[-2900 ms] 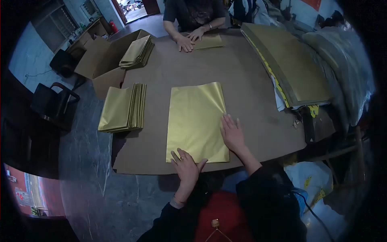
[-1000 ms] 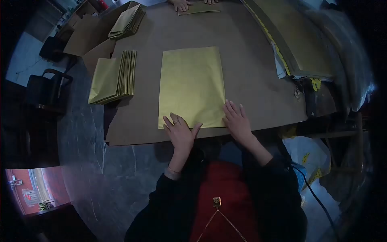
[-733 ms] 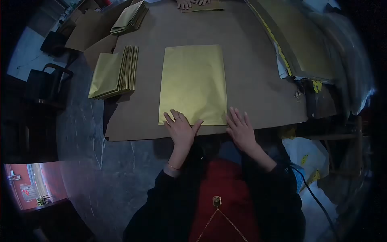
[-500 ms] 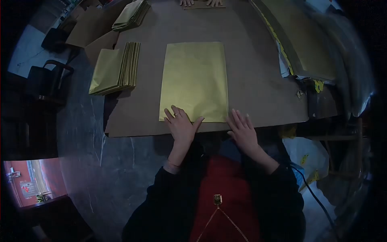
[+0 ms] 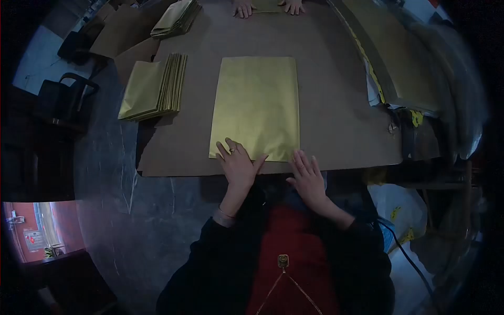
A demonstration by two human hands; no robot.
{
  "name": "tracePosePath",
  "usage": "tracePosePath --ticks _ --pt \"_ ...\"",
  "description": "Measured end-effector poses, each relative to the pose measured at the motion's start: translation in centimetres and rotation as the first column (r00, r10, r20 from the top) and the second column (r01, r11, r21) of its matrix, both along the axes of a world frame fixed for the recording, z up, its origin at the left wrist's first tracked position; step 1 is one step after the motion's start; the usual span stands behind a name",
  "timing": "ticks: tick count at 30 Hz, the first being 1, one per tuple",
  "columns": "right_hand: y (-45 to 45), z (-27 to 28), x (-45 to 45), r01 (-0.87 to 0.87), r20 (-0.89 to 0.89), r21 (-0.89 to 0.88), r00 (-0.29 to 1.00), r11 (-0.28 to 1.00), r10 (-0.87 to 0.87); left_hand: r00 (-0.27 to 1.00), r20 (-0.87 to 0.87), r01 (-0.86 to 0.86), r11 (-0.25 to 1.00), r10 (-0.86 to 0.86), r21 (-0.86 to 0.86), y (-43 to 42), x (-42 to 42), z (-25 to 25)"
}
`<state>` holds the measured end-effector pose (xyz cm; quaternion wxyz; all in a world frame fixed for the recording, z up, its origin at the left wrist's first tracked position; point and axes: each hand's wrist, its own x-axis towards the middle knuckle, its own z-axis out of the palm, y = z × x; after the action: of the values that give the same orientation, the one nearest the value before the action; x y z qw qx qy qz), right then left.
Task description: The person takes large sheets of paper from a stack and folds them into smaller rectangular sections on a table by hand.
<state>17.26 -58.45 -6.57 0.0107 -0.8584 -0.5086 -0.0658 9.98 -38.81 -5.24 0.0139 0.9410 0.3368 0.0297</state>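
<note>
One gold sheet touched by left hand and right hand, fingers outstretched; two gold stacks noted leftward.

The left hand lies spread over the near edge of a gold sheet on the desk, the right hand at its near right corner, a gold stack further left.

We see gold paper on a brown table, a gold stack at left, yellow tape at right, a red top, dark sleeves, and a grey floor streaked with white.
</note>
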Motion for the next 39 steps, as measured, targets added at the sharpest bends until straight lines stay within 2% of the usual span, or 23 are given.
tracePosePath --ticks 8,11,13,14,16,17,21,22,25,32,35,36,37,39 --pt "2.2 0.1 -0.8 -0.050 -0.078 0.115 0.995 0.992 0.059 0.999 0.043 0.003 1.000 -0.003 0.002 0.5 -0.5 -0.1" --pt "3.5 0.2 -1.3 -0.055 -0.101 0.086 0.993 0.995 0.064 0.966 0.233 0.114 0.993 -0.111 -0.001 1.8 -1.6 -0.5" --pt "4.5 -0.4 -1.5 -0.087 -0.059 0.102 0.994 0.991 0.094 0.919 0.383 0.151 0.982 -0.097 -0.115 2.5 -2.5 -0.3" --pt "5.0 -0.4 -1.7 -0.089 -0.060 0.103 0.994 0.991 0.095 0.899 0.430 0.151 0.982 -0.087 -0.117 2.7 -2.7 0.0" --pt "6.2 -0.3 -2.1 -0.132 -0.096 0.138 0.985 0.982 0.146 0.874 0.485 0.094 0.967 0.034 -0.238 3.2 -3.3 0.4" --pt "6.8 -0.7 -2.3 -0.145 -0.067 0.165 0.985 0.976 0.158 0.817 0.575 0.116 0.969 0.033 -0.220 3.7 -3.5 -0.2" --pt "9.2 -1.1 -3.2 -0.181 -0.094 0.171 0.976 0.969 0.199 0.751 0.649 0.105 0.949 0.121 -0.298 4.9 -4.2 -0.1" --pt "9.8 -1.0 -3.3 -0.182 -0.089 0.174 0.976 0.968 0.200 0.749 0.652 0.105 0.950 0.120 -0.295 5.0 -4.3 -0.3" --pt "11.2 -1.0 -3.8 -0.216 -0.100 0.206 0.965 0.954 0.241 0.726 0.645 0.097 0.892 0.240 -0.441 5.2 -4.3 -0.5" --pt "13.5 -1.5 -4.4 -0.260 -0.087 0.209 0.955 0.943 0.283 0.720 0.666 0.130 0.906 0.193 -0.403 5.5 -4.8 -0.7" --pt "13.3 -1.3 -3.6 -0.263 -0.167 0.277 0.934 0.924 0.316 0.742 0.647 0.115 0.915 0.179 -0.386 5.4 -4.8 -0.1" --pt "13.1 -1.2 -3.1 -0.280 -0.194 0.310 0.917 0.909 0.348 0.735 0.642 0.123 0.889 0.218 -0.442 5.6 -4.9 -0.2" --pt "12.7 -1.5 -2.8 -0.246 -0.223 0.293 0.922 0.924 0.316 0.733 0.644 0.120 0.891 0.217 -0.437 5.8 -5.0 -0.5" --pt "10.5 -0.9 -1.7 -0.216 -0.193 0.282 0.942 0.935 0.276 0.755 0.649 0.162 0.933 0.093 -0.322 6.1 -5.2 -1.4"
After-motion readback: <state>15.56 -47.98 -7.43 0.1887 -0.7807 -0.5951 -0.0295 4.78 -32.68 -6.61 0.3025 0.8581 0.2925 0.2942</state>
